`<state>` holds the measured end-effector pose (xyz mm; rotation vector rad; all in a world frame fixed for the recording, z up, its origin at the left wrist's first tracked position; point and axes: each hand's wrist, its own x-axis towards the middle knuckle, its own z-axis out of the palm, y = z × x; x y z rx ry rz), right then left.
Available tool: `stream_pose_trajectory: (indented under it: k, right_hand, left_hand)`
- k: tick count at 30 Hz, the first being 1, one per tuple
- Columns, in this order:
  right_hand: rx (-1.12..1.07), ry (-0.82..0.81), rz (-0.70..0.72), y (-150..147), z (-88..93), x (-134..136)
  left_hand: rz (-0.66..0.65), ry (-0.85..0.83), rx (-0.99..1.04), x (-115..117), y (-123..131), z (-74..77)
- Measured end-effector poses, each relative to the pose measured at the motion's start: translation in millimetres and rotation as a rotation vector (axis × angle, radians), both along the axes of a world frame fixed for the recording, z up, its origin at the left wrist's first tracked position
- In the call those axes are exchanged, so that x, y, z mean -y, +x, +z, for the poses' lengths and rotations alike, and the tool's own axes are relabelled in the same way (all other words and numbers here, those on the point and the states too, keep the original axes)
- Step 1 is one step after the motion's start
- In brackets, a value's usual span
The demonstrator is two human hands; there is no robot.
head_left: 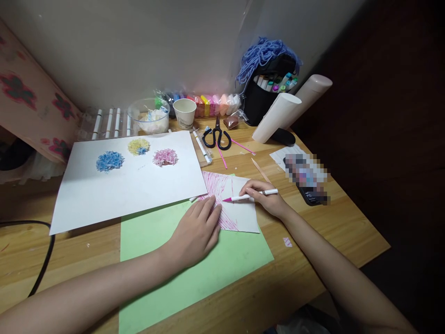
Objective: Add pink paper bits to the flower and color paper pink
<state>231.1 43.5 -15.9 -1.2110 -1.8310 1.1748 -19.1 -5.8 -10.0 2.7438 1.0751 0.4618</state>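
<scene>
My right hand (266,197) is closed round a white marker (241,198) whose pink tip points left, at the surface of a small white sheet (245,215). Pink strokes cover much of that sheet's left part. Flat on its left edge rests my left hand (200,227), fingers stretched out and holding nothing. Beneath the small sheet lies green paper (156,287). A large white sheet (139,190), bearing blue, yellow and pink crumpled clusters, overlaps the green paper at the left.
Black scissors (218,134), pink strips and a wooden stick (260,170) lie behind the hands. Farther back are a paper cup (184,113), a clear bowl (149,121), colourful clay packs (208,105) and a black pen holder (259,104). A phone (306,183) lies at the right.
</scene>
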Motion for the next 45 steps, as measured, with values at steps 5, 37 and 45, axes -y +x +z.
stream_pose_trajectory:
  k: [5, 37, 45]
  right_hand:
    - [-0.027, -0.011, 0.007, 0.5, -0.4, -0.9]
    - [-0.204, -0.266, 0.047, 3.4, 4.8, 2.4]
    - [-0.213, -0.297, 0.098, 5.6, 3.7, 2.8]
  left_hand:
    - [0.000, -0.003, -0.005, 0.8, 0.1, 0.2]
    - [0.042, -0.052, -0.047, -2.3, 0.4, 3.0]
    - [0.041, -0.046, -0.064, -2.4, 0.7, 3.0]
